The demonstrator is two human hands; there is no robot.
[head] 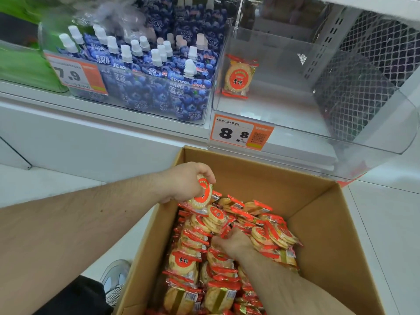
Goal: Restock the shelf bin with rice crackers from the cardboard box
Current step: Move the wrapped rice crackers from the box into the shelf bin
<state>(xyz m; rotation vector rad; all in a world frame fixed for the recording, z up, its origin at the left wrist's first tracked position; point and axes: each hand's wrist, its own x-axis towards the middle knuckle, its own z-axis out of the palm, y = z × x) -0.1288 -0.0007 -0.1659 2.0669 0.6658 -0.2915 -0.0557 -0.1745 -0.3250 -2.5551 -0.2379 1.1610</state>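
The left hand [185,181] is gripping a round rice cracker packet in clear wrap with a red label [202,194], fingers curled over its upper edge, holding it just above the far left corner of the open brown cardboard box [318,223]. At about four o'clock from it, the right hand [234,243] is reaching down into the heap of red-and-clear rice cracker packets [193,264] filling the box; its fingers are digging in among the packets and closing on some of them, though the fingertips are hidden. The heap is lying all around the right hand and directly beneath the left.

At one o'clock from the left hand, the clear plastic shelf bin [341,137] is sitting on the white shelf, holding a single rice cracker packet [238,78] leaning against its left wall. An orange price tag reading 8.8 [241,133] is hanging on the bin's front. At eleven o'clock, a neighbouring clear bin is holding blue blueberry jelly pouches with white caps [145,71].
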